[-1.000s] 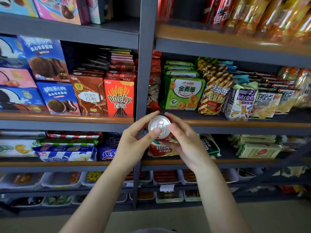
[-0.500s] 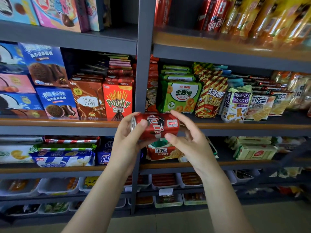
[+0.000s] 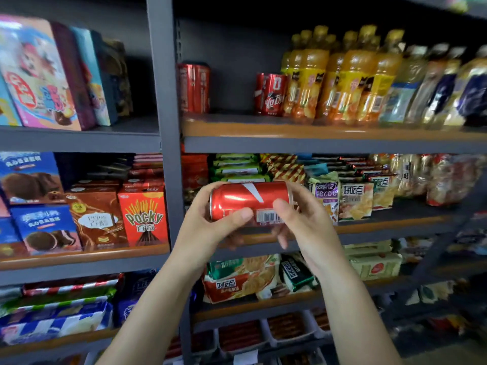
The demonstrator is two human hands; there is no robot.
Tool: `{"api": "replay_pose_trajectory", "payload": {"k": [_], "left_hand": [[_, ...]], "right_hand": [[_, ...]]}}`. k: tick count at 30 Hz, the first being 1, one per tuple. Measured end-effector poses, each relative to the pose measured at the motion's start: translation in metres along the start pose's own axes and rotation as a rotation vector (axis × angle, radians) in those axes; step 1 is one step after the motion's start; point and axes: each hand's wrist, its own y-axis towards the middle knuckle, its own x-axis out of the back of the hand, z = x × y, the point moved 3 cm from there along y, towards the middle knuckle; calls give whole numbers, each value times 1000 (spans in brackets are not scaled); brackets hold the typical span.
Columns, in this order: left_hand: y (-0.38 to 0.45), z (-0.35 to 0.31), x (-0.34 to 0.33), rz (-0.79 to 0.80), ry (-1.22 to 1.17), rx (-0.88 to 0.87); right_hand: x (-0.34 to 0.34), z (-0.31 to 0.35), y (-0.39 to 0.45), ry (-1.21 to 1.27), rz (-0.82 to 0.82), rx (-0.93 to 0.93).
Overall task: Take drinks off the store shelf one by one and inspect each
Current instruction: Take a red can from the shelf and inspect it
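The can (image 3: 250,201) now lies sideways, barcode up, where a second ago its top faced the camera; left hand (image 3: 208,219) and right hand (image 3: 303,219) grip its ends before the shelf (image 3: 316,130), so inspection continues.

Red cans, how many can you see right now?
3: one red can held sideways by both hands, two on the top shelf, left and middle. More may be hidden behind.

Red can (image 3: 249,201) held on its side in front of shelves, long axis left-right, white stripe up top, barcode facing camera, gripped at both ends. Two more red cans (image 3: 268,94) upright on upper shelf (image 3: 290,130), beside orange bottles (image 3: 340,77).
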Motion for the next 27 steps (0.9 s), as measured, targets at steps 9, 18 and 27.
{"api": "replay_pose_trajectory", "payload": {"k": [9,18,27], "left_hand": [[45,-38,-69,-55,27,44],[113,-69,-99,-266,604,-492],[165,-43,-77,-528,1523,-551]], "right_hand": [[64,60,30,-87,131,77],[99,103,89,-146,-68,339],[104,110,191,-778,-135,532]]}}
